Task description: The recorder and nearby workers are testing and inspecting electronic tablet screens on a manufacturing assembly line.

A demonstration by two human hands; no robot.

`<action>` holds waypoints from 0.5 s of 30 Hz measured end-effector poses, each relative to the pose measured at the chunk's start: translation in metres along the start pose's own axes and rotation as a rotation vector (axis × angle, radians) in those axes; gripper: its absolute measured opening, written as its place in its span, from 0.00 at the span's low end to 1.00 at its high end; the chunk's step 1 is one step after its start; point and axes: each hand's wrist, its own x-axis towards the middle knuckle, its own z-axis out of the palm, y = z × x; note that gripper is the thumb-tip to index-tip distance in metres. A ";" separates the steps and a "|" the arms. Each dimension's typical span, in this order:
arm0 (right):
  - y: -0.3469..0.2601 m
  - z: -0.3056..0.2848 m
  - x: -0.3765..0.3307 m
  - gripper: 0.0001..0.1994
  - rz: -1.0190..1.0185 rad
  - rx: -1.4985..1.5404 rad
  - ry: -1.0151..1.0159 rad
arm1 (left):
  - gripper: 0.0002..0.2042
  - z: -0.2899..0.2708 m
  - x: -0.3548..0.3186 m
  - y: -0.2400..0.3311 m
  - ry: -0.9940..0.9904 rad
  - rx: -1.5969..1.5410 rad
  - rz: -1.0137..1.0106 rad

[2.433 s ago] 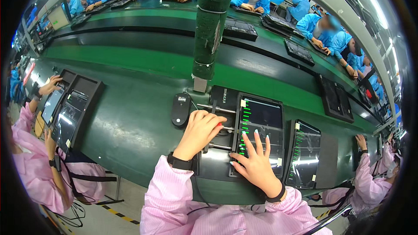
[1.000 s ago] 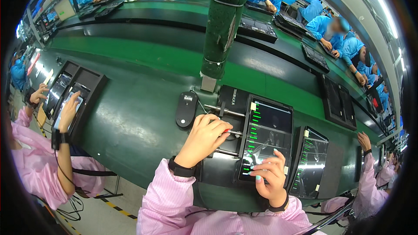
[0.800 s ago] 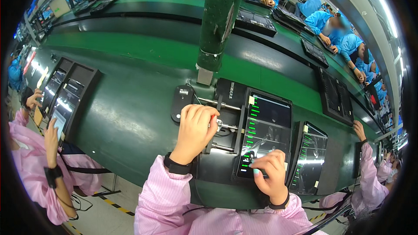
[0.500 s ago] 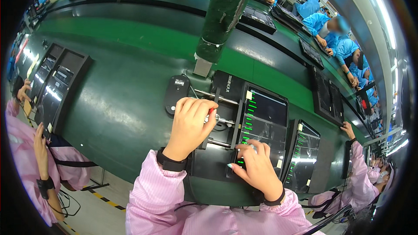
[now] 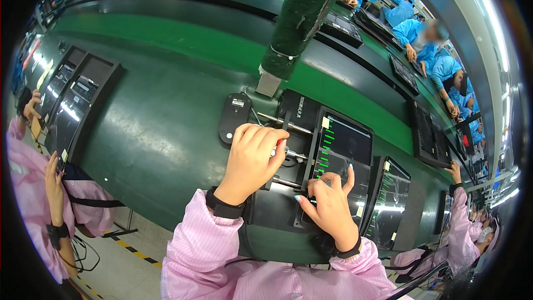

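Note:
A black test fixture (image 5: 300, 106) with metal rods lies in front of me on the green bench. My left hand (image 5: 250, 158) is closed round a lever with a red handle (image 5: 282, 140) on it, mostly hidden by my fingers. Against the fixture's right side lies a flat display panel (image 5: 348, 140), lit with a column of green text lines down its left side. Over the lower part of that panel is my right hand (image 5: 333, 206), fingers apart, some bent and one raised. It holds nothing; whether a fingertip touches the screen I cannot tell.
A black box-shaped device (image 5: 235, 118) with a cable sits left of the fixture. Another lit panel (image 5: 390, 203) lies to the right. Black trays (image 5: 83, 105) stand at far left, beside a co-worker's hands (image 5: 53, 183). A green post (image 5: 300, 22) rises behind the fixture.
The bench scene has shifted slightly to the right in view. My right hand's fingers have changed pose, one now lifted above the panel. My left hand keeps its grip on the lever.

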 end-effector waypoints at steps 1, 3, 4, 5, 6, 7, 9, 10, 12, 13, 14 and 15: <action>0.001 0.000 0.000 0.14 -0.006 0.012 -0.002 | 0.08 0.000 0.000 0.000 0.012 -0.009 0.004; 0.002 0.000 0.000 0.15 -0.012 0.032 -0.008 | 0.09 0.000 0.000 -0.001 0.039 -0.037 0.007; 0.002 0.000 0.000 0.16 -0.011 0.039 -0.013 | 0.09 0.000 0.000 -0.001 0.035 -0.046 0.002; 0.002 0.000 0.000 0.16 -0.004 0.042 -0.022 | 0.09 0.000 0.000 0.000 0.031 -0.055 -0.002; 0.003 0.000 0.000 0.16 -0.009 0.047 -0.017 | 0.10 -0.001 0.000 0.000 0.030 -0.074 -0.011; 0.003 0.000 0.001 0.16 -0.008 0.046 -0.016 | 0.11 -0.002 0.000 0.001 0.018 -0.066 -0.002; 0.003 -0.001 0.001 0.15 -0.007 0.063 -0.026 | 0.13 -0.004 0.001 0.002 0.002 -0.069 0.007; 0.004 -0.002 0.001 0.15 -0.006 0.081 -0.036 | 0.14 -0.005 0.000 0.002 -0.007 -0.071 0.007; 0.004 -0.003 0.001 0.14 -0.014 0.095 -0.046 | 0.16 -0.008 0.001 0.003 -0.024 -0.079 0.005; 0.004 -0.004 0.001 0.14 -0.022 0.091 -0.046 | 0.16 -0.009 0.001 0.004 -0.032 -0.079 0.007; 0.004 -0.004 0.001 0.14 -0.029 0.087 -0.046 | 0.17 -0.009 0.001 0.004 -0.039 -0.083 0.005; 0.004 -0.004 0.001 0.14 -0.028 0.093 -0.046 | 0.18 -0.010 0.001 0.004 -0.048 -0.094 -0.001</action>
